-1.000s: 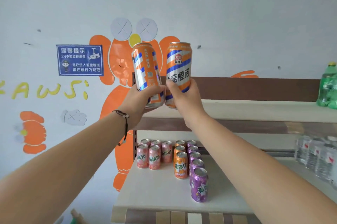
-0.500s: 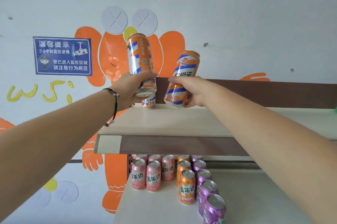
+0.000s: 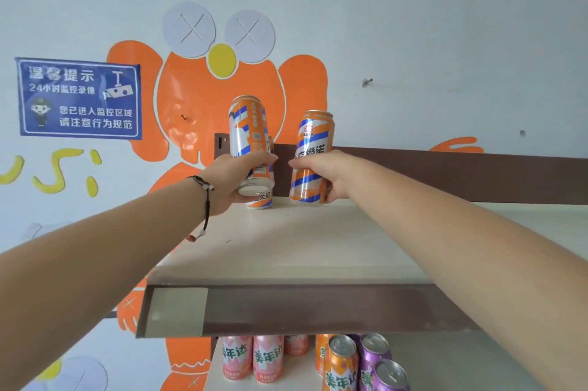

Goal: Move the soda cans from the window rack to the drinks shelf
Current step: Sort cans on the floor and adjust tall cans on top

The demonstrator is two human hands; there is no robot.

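My left hand (image 3: 234, 179) grips a tall orange, white and blue soda can (image 3: 247, 131), held above the top shelf (image 3: 286, 244) with its base showing. Behind that can stands another can (image 3: 260, 201) of the same kind at the shelf's back, mostly hidden. My right hand (image 3: 321, 172) grips a second orange and blue striped can (image 3: 311, 156). This can leans slightly and its base is at the shelf surface near the brown back board; I cannot tell whether it touches.
A brown back board (image 3: 445, 174) runs behind the top shelf. On the lower shelf stand pink cans (image 3: 267, 358), orange cans (image 3: 342, 365) and purple cans (image 3: 385, 371). A blue notice (image 3: 79, 97) and an orange cartoon figure (image 3: 197, 110) are on the wall.
Both hands have carried their cans further in over the top shelf. The right can has come lower and more upright near the shelf surface. The view has moved closer.
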